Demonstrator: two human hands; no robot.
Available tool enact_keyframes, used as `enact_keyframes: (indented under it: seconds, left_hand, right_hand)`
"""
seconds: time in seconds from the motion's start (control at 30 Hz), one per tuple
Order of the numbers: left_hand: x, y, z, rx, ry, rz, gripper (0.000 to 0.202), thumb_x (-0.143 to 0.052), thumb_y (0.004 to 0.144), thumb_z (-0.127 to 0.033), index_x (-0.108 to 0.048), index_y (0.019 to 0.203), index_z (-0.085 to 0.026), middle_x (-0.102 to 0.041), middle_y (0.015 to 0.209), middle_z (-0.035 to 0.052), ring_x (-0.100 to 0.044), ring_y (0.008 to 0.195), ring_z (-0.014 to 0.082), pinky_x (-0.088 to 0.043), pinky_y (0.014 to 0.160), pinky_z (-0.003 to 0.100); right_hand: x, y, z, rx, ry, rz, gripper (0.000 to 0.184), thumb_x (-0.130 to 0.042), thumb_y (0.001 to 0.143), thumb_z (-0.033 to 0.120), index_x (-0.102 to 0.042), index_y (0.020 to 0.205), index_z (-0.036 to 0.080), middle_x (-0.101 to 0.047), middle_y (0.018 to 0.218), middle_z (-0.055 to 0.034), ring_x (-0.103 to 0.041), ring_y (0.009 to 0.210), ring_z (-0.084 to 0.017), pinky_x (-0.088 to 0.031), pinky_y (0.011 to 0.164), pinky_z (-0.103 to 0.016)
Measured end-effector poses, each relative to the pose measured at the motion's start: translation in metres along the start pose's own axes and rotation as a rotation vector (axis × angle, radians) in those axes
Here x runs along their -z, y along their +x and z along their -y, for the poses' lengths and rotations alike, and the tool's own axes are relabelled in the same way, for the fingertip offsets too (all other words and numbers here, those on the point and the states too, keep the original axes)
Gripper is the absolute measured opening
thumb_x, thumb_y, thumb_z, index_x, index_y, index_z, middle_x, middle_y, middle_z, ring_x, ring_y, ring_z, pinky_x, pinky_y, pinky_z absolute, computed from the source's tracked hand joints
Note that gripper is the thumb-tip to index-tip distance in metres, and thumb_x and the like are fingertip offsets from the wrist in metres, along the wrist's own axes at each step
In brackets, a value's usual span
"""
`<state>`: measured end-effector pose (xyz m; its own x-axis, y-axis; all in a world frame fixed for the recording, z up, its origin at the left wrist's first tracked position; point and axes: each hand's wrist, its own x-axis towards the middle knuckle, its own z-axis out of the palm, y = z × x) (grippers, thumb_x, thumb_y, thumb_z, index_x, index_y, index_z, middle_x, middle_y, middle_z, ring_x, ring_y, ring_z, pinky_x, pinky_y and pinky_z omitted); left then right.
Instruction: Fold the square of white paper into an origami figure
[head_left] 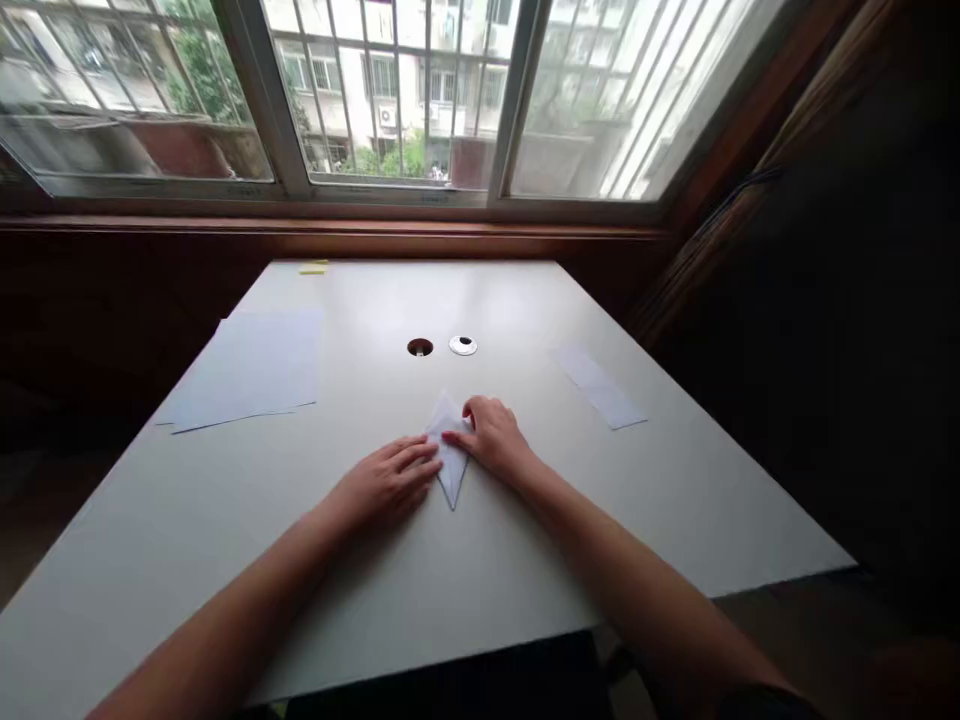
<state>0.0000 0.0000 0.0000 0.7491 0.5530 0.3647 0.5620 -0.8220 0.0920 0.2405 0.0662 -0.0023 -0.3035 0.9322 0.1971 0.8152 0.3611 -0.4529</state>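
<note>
A sheet of white paper folded into a narrow kite shape (452, 470) lies on the white table, one sharp tip toward me and the other pointing away. My left hand (390, 478) rests flat at its left edge, fingers stretched out and fingertips touching the paper. On the right side, my right hand (495, 437) is closed on the paper's edge. Its thumb presses on the middle of the paper while the fingers curl near the upper right edge. The paper under the fingers is hidden.
Large white sheets (255, 365) lie in a stack at the left. A paper strip (602, 388) is at the right. Beyond my hands are a round cable hole (420, 347) and its loose cover (463, 346). Yellow slips (313, 268) sit at the far edge, below a barred window.
</note>
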Motion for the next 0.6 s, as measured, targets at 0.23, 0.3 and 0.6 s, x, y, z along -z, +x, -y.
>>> enact_keyframes:
  seconds: [0.23, 0.3, 0.6]
  left_hand:
    - [-0.001, -0.003, -0.001, 0.033, -0.016, 0.013, 0.04, -0.049, 0.099, -0.025, -0.054, 0.138, -0.026, -0.054, 0.143, 0.0076, -0.046, 0.138, 0.0271, -0.043, 0.115, 0.048]
    - [0.0, -0.003, -0.002, 0.044, -0.033, 0.014, 0.041, -0.048, 0.099, -0.025, -0.053, 0.14, -0.027, -0.053, 0.144, 0.0072, -0.045, 0.138, 0.0269, -0.043, 0.115, 0.049]
    - [0.003, 0.001, 0.0, 0.091, -0.13, 0.025, 0.039, -0.048, 0.098, -0.023, -0.057, 0.136, -0.028, -0.048, 0.147, 0.0084, -0.042, 0.137, 0.0272, -0.046, 0.111, 0.048]
  right_hand:
    - [0.008, -0.006, -0.001, 0.156, 0.167, 0.135, 0.007, -0.067, 0.089, 0.028, -0.062, 0.09, 0.022, -0.059, 0.09, -0.0027, -0.054, 0.09, -0.019, -0.043, 0.083, -0.032]
    - [0.011, -0.006, -0.005, 0.149, 0.274, 0.167, 0.003, -0.067, 0.088, 0.024, -0.065, 0.091, 0.022, -0.057, 0.092, -0.0024, -0.057, 0.09, -0.017, -0.045, 0.083, -0.03]
    - [0.009, -0.002, -0.004, 0.073, 0.336, 0.179, 0.003, -0.069, 0.086, 0.023, -0.067, 0.086, 0.021, -0.054, 0.095, -0.0017, -0.057, 0.087, -0.015, -0.047, 0.083, -0.03]
